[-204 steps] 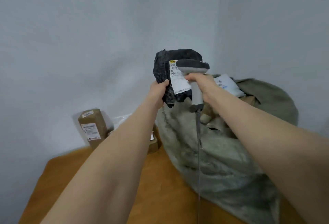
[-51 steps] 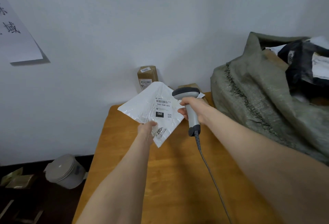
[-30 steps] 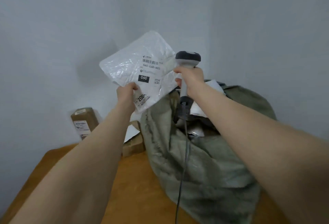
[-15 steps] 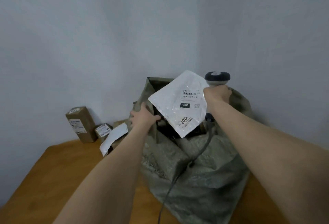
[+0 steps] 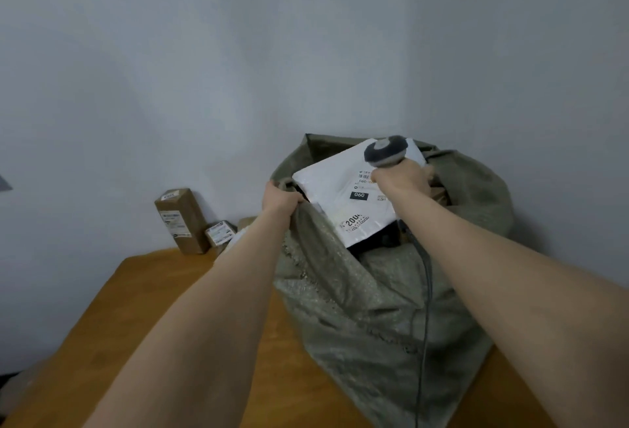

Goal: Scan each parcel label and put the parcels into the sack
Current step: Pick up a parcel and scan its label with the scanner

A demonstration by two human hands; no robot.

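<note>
A grey-green woven sack [image 5: 367,305] stands on the wooden table [image 5: 143,332] against the wall corner. A white plastic mailer parcel [image 5: 335,189] with a printed label lies flat in the sack's open mouth, on top of dark parcels. My left hand [image 5: 280,196] grips the sack's left rim. My right hand [image 5: 403,178] holds the grey barcode scanner [image 5: 384,150] over the mailer; its cable [image 5: 423,308] hangs down the front of the sack.
Two brown cardboard boxes stand against the wall left of the sack: a tall one [image 5: 180,220] and a small one [image 5: 220,233], each with a label. A further pale parcel behind my left forearm is mostly hidden. The table's left edge drops off to the floor.
The white mailer has gone from in front of the sack down into its mouth. My left hand has let go of it and taken the sack's rim. The scanner hand moved lower.
</note>
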